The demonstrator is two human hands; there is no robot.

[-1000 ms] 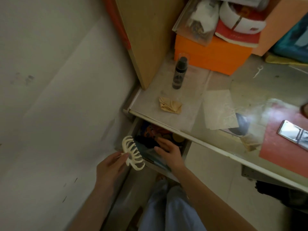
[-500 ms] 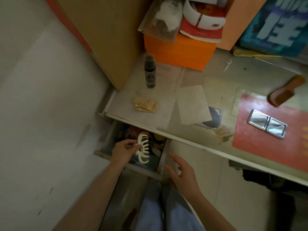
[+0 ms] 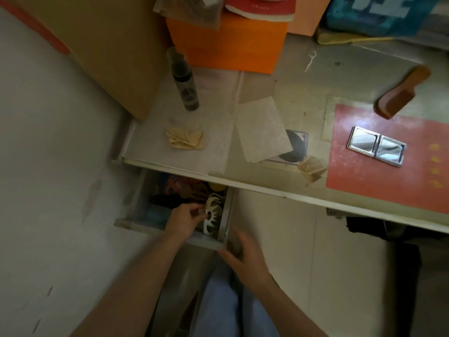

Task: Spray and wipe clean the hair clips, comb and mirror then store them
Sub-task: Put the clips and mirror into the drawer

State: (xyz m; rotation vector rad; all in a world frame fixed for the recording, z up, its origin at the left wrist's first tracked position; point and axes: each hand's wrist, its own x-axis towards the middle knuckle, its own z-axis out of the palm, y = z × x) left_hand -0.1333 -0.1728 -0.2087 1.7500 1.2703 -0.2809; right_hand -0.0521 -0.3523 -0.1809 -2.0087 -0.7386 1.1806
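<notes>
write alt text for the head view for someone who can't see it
The left hand holds a white hair clip inside an open drawer under a desk, while the right hand hovers at the drawer's front corner. On the desk sit a spray bottle, cloth, folding mirror and wooden comb.

Both forearms are bare up to the frame's lower edge, with no sleeves, watch or rings visible on the left hand (image 3: 183, 221) or the right hand (image 3: 245, 257). Below the open drawer (image 3: 170, 233), the lap shows light blue fabric, likely trousers.
</notes>
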